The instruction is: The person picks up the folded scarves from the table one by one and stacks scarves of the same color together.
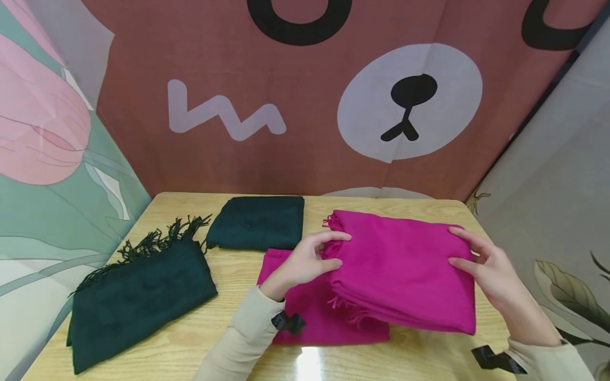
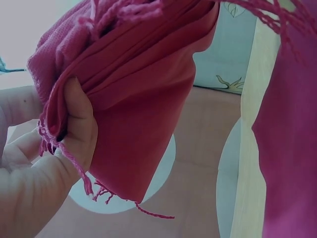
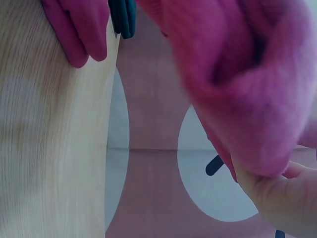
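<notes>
Both hands hold a folded magenta scarf [image 1: 400, 270] above the table. At its fringed left end, the left hand [image 1: 312, 257] pinches the layers; in the left wrist view that hand's thumb and fingers curl around the stacked folds [image 2: 129, 99]. Along the opposite edge the right hand [image 1: 491, 270] grips the scarf, with thumb and fingers around the folded end [image 3: 237, 114] in the right wrist view. Below and to the left, a second magenta folded cloth [image 1: 329, 323] lies on the table, partly hidden by the held scarf and the left hand.
A dark green fringed scarf [image 1: 143, 296] lies folded at the table's left. Another dark green folded cloth [image 1: 257, 222] sits near the back edge. Under them is a light wooden table [image 1: 238, 280], with a printed bear curtain [image 1: 214, 169] hanging behind it.
</notes>
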The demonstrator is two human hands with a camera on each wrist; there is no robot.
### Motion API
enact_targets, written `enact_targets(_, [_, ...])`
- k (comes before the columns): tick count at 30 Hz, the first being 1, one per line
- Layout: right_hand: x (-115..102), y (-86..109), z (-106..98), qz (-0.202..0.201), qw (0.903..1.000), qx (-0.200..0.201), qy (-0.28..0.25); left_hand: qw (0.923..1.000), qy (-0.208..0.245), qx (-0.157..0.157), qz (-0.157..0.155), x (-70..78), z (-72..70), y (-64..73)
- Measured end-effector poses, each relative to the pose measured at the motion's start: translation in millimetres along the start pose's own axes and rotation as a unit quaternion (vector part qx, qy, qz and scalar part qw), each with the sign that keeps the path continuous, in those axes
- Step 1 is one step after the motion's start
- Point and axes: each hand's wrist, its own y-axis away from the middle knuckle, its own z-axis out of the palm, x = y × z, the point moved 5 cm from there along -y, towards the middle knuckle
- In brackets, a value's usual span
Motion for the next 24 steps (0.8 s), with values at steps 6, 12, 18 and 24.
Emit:
enact_targets(6, [-2.6,-3.4,10.4,-0.01,0.9996,-0.018,-0.019,0.9998,-0.01,0.006,0.015,3.7,-8.1,8.0])
enact_targets(12, [-6.1,-5.6,17.1,-0.017,0.9989,-0.023,-0.036,0.9997,-0.02,0.01,0.003,0.0,-13.5,12.9])
enact_targets(18, [-7.7,-8.6,25.0,-0.011,0.9994,-0.027,-0.019,0.9994,-0.026,0.025,-0.004,-2.4,-20.9,19.7])
enact_targets(24, [-8.7,-10.3,30.0,-0.013,0.9994,-0.031,-0.013,0.9994,-0.017,0.03,-0.009,-4.4,-25.8,24.5])
